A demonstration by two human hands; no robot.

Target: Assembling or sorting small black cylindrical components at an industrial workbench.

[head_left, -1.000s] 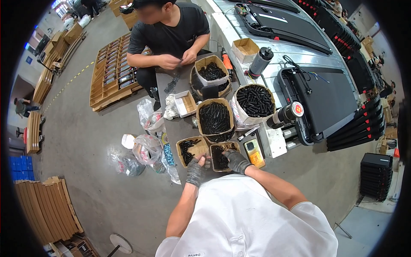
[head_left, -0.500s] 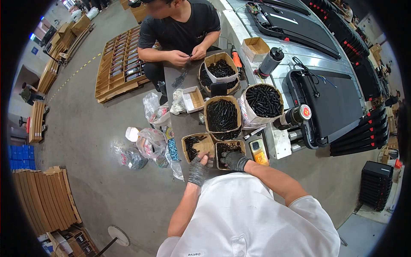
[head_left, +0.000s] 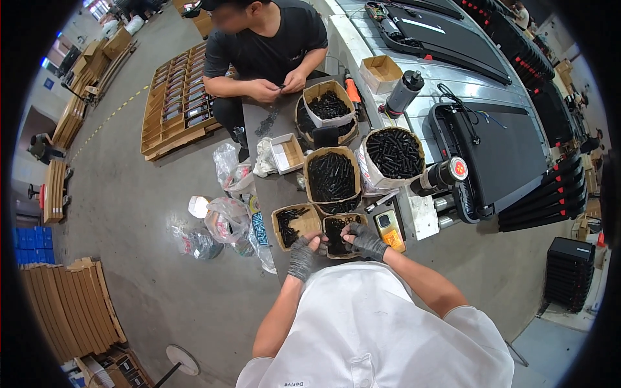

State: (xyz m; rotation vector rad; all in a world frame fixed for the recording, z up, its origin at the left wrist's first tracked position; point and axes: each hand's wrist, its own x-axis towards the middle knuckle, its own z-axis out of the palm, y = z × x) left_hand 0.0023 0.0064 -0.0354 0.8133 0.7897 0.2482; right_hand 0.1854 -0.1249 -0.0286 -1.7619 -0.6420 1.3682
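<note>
My left hand (head_left: 304, 256), in a grey fingerless glove, is closed in a pinch at the near right corner of a cardboard box (head_left: 314, 223) that holds black bolt-like pieces (head_left: 289, 223). My right hand (head_left: 366, 242), gloved the same way, is closed with thumb and fingertips together over a smaller cardboard box (head_left: 337, 255) of small black ring-like pieces (head_left: 335, 227). The two hands face each other a short gap apart. Whatever sits between the fingertips of either hand is too small to make out.
Beyond stand larger boxes of black parts (head_left: 333, 176) and a white-sided box (head_left: 394, 152). A phone (head_left: 389, 231) lies right of my right hand. Across the table (head_left: 283, 187) a person (head_left: 265, 48) handles a small dark piece. Plastic bags (head_left: 226, 216) are at the left.
My right hand has lifted out of the box of ring-like pieces, and its fingertips have come together facing my left hand. The left hand has shifted only slightly.
</note>
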